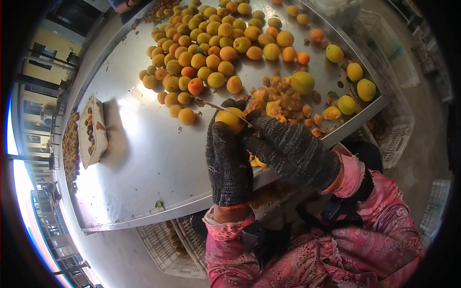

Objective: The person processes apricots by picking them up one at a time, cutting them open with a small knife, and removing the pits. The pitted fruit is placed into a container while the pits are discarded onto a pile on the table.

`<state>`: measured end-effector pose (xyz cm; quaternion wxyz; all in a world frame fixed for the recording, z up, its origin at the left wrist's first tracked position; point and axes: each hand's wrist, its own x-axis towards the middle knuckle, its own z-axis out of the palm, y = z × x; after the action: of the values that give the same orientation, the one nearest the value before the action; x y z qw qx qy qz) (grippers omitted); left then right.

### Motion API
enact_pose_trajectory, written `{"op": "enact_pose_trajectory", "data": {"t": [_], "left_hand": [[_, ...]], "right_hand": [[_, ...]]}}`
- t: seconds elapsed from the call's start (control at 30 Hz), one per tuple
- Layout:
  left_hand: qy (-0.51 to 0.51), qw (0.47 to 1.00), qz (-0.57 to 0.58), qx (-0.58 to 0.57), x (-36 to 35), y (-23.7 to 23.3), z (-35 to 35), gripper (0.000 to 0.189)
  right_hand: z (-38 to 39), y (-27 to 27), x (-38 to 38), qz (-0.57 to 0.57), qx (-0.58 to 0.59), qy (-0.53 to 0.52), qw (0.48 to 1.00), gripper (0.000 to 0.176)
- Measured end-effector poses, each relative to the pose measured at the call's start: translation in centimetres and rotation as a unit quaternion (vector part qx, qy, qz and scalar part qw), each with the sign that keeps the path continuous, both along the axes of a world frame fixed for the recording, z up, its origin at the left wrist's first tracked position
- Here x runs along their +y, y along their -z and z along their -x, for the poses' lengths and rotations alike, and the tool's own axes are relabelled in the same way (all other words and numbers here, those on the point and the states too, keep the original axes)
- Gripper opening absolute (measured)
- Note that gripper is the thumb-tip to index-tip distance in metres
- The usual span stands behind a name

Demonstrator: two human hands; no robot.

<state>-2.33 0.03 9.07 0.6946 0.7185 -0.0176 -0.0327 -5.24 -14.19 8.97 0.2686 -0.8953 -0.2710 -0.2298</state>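
My left hand (228, 163), in a dark knitted glove, is closed round a yellow apricot (229, 120). My right hand (293, 149), gloved the same way, grips a thin knife (213, 105) whose narrow blade lies across the apricot; its handle is hidden in the fingers. Just beyond my hands is a heap of apricot pits and wet pulp (283, 98), with a larger greenish apricot (302, 83) at its edge. Both hands are above the near edge of the metal table (149, 168).
Many whole apricots (206, 43) are spread over the far part of the table. A shallow white tray (92, 132) with small dark bits stands at the left. Plastic crates (168, 249) are below the near edge, and more crates (394, 129) stand at the right.
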Motion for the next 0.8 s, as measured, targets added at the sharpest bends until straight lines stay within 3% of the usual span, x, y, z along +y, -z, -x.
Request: {"op": "enact_pose_trajectory", "data": {"t": [0.07, 0.13, 0.2, 0.27, 0.3, 0.37, 0.4, 0.47, 0.5, 0.57, 0.6, 0.63, 0.67, 0.7, 0.77, 0.8], "left_hand": [[0.015, 0.999, -0.005, 0.03, 0.1, -0.2, -0.3, 0.042], [-0.029, 0.996, 0.073, -0.033, -0.2, -0.6, -0.4, 0.035], [-0.04, 0.996, 0.08, -0.009, -0.1, -0.3, -0.2, 0.035], [-0.051, 0.995, 0.087, 0.011, -0.2, -0.2, 0.0, 0.035], [-0.055, 0.997, 0.042, -0.021, -0.4, 0.0, 0.2, 0.034], [-0.061, 0.993, -0.047, -0.085, -0.8, 0.1, 0.4, 0.032], [-0.061, 0.993, -0.046, -0.085, -0.5, -0.1, 0.2, 0.032], [0.006, 0.99, 0.081, 0.111, 0.3, -0.8, -0.2, 0.029], [0.006, 0.991, 0.081, 0.111, 0.2, -0.8, -0.3, 0.029], [-0.022, 0.995, 0.035, 0.092, -0.3, -0.6, -0.3, 0.027], [-0.023, 0.995, 0.035, 0.091, -0.3, -0.2, -0.1, 0.027], [-0.026, 0.997, -0.072, -0.028, -0.2, 0.7, -0.1, 0.029], [-0.028, 0.973, -0.178, -0.146, -0.1, 1.1, 0.0, 0.031], [-0.028, 0.972, -0.178, -0.147, 0.0, 1.0, 0.0, 0.031], [-0.031, 0.997, -0.04, -0.05, 0.0, 0.9, 0.0, 0.029], [-0.03, 0.997, -0.041, -0.05, 0.1, 2.1, -0.2, 0.029]], "right_hand": [[0.0, -0.5, -1.0, 0.163, -0.061, 0.006, 0.985, 0.036], [-0.1, -0.6, -1.3, 0.183, -0.082, 0.004, 0.98, 0.035], [0.0, -0.4, -1.1, 0.201, -0.101, 0.0, 0.974, 0.035], [-0.1, 0.0, 0.0, 0.128, -0.046, 0.016, 0.991, 0.036], [-0.1, 0.3, 0.4, 0.128, -0.047, 0.015, 0.991, 0.036], [-0.1, 0.7, 1.0, -0.043, 0.107, 0.01, 0.993, 0.034], [-0.1, 0.7, 0.9, -0.042, 0.107, 0.01, 0.993, 0.034], [-0.3, 0.9, 0.5, 0.091, -0.024, 0.008, 0.996, 0.033], [-0.4, 1.1, 0.7, 0.091, -0.024, 0.008, 0.996, 0.033], [-0.7, 1.5, 1.2, -0.088, 0.11, -0.022, 0.99, 0.034], [-0.8, 0.9, 1.0, -0.087, 0.11, -0.023, 0.99, 0.034], [-0.8, -0.2, 0.7, -0.241, 0.288, -0.053, 0.925, 0.029], [-0.9, -0.9, 0.5, -0.38, 0.449, -0.08, 0.805, 0.027], [-0.9, -1.1, 0.3, -0.38, 0.449, -0.081, 0.805, 0.027], [-0.9, -1.3, -0.1, -0.406, 0.474, -0.119, 0.772, 0.027], [-0.9, -1.3, 0.1, -0.407, 0.473, -0.119, 0.773, 0.027]]}}
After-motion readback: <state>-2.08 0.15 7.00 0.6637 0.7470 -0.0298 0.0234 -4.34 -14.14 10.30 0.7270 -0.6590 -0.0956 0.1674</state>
